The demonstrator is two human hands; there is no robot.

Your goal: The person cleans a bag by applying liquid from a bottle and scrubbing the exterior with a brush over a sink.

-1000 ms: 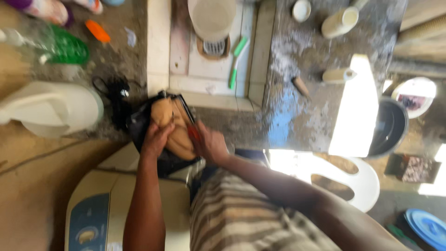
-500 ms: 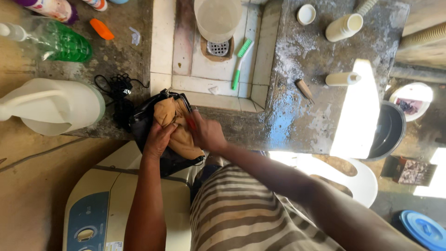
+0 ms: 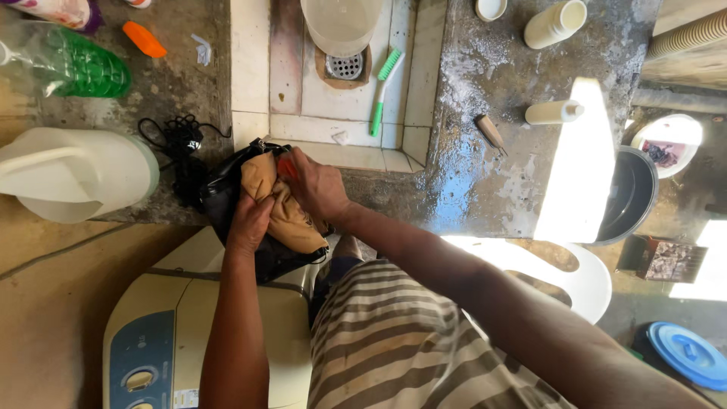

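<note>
Both my hands work at a black bag (image 3: 227, 198) that rests on the corner of a cream washing machine (image 3: 182, 318). My left hand (image 3: 248, 222) grips a tan cloth (image 3: 291, 226) that bulges out of the bag's opening. My right hand (image 3: 314, 184) is closed over the top of the same cloth, with a bit of something red showing by its fingers. The bag's inside is mostly hidden by the cloth and my hands.
A tiled sink (image 3: 341, 91) with a drain, a pale bucket (image 3: 341, 23) and a green brush (image 3: 383, 87) lies ahead. A white jug (image 3: 72, 174), green bottle (image 3: 79, 64) and black cord (image 3: 178, 148) sit left. White bottles (image 3: 553, 112), a dark basin (image 3: 628, 193) and a white chair (image 3: 560, 273) are right.
The view has shifted a little, and my hands have moved slightly lower on the cloth. They keep their grip on it at the bag's mouth.
</note>
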